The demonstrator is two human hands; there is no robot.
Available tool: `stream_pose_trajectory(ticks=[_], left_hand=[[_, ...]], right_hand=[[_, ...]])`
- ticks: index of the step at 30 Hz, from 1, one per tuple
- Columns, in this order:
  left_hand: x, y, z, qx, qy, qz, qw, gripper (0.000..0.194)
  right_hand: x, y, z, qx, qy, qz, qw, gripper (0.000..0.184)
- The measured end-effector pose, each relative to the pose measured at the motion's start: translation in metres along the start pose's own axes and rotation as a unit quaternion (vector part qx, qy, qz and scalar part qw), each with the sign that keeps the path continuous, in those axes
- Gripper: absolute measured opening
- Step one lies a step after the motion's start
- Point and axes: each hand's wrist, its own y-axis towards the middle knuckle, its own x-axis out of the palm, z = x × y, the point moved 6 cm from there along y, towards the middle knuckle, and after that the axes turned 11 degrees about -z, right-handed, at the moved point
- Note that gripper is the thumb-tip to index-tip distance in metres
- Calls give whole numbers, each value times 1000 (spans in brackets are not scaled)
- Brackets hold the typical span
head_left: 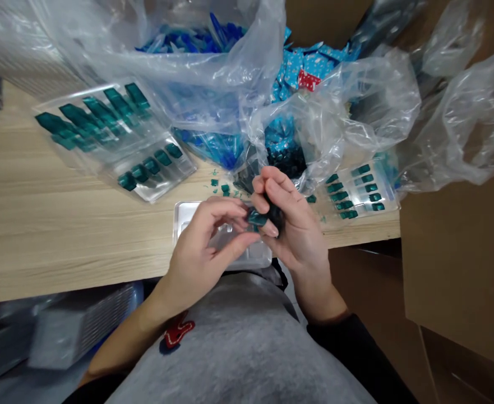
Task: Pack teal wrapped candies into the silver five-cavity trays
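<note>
Between my hands is a glossy teal false nail, above a clear plastic tray on the table. The fingertips of my left hand curl round its left end, with the thumb below. My right hand is closed around a dark cluster of similar false nails, partly hidden by the fingers. Small teal scraps lie on the wood just beyond the tray.
A clear tray with rows of teal nails stands at left, another filled tray at right. Plastic bags of blue and dark pieces crowd the back. A cardboard box is beyond the table's right edge.
</note>
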Motion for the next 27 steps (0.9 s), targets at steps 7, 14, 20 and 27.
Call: stream_pose_trajectory(ticks=[7, 14, 20, 27], left_hand=[[-5, 1, 4, -20, -26, 33, 999, 15], [-13, 3, 1, -2, -97, 66, 993, 6], [-19, -1, 6, 31, -14, 54, 998, 9], [-20, -10, 20, 35, 104, 46, 993, 23]], right_hand=[[-3, -3, -9, -25, -24, 22, 999, 20], [-3, -19, -10, -33, -150, -33, 988, 16], [11, -31, -23, -113, -335, -33, 935, 19], [17, -36, -24, -131, -383, -28, 914, 27]])
